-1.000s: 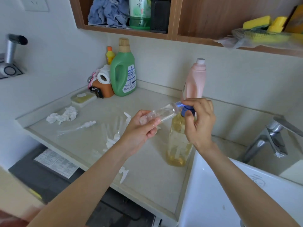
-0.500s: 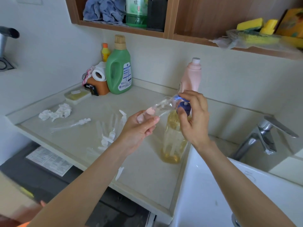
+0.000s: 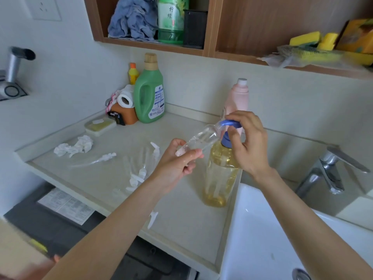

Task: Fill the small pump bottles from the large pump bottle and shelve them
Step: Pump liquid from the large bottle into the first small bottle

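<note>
Large pump bottle (image 3: 220, 174): one, clear, holding yellow liquid in its lower part; it stands upright on the worktop (image 3: 181, 229) at its right edge, just beside the white sink (image 3: 262, 239).
Pump head (image 3: 230, 124): one, blue, on top of the large bottle, its spout pointing left.
Small bottle (image 3: 198, 141): one in hand, clear, uncapped, tilted with its open mouth raised to the blue spout and its base low to the left.
Left hand (image 3: 177, 162): fingers and thumb curled round the lower end of the small bottle, gripping it.
Right hand (image 3: 247, 144): over the pump head, fingers curled across its top and thumb at the blue collar below, gripping it.
Loose small bottles and pumps (image 3: 141, 168): a cluster of clear tubes and white pump tops lying flat mid-worktop; the exact count cannot be told.
Single pump with dip tube (image 3: 101, 158): one, lying apart to the left of the cluster.
White pump piece (image 3: 152, 218): one, lying at the front edge.
Crumpled tissue (image 3: 74, 147): one wad, near the left edge.
Soap dish (image 3: 100, 126): one, toward the back left corner.
Green detergent jug (image 3: 149, 91): one, upright at the back left corner.
Pink bottle (image 3: 238, 98): one, upright at the back edge behind the right hand.
Faucet (image 3: 331, 172): one, chrome, right of the sink.
Shelf (image 3: 153, 44): one wooden unit above, carrying a blue cloth, a green bottle and yellow sponges.
</note>
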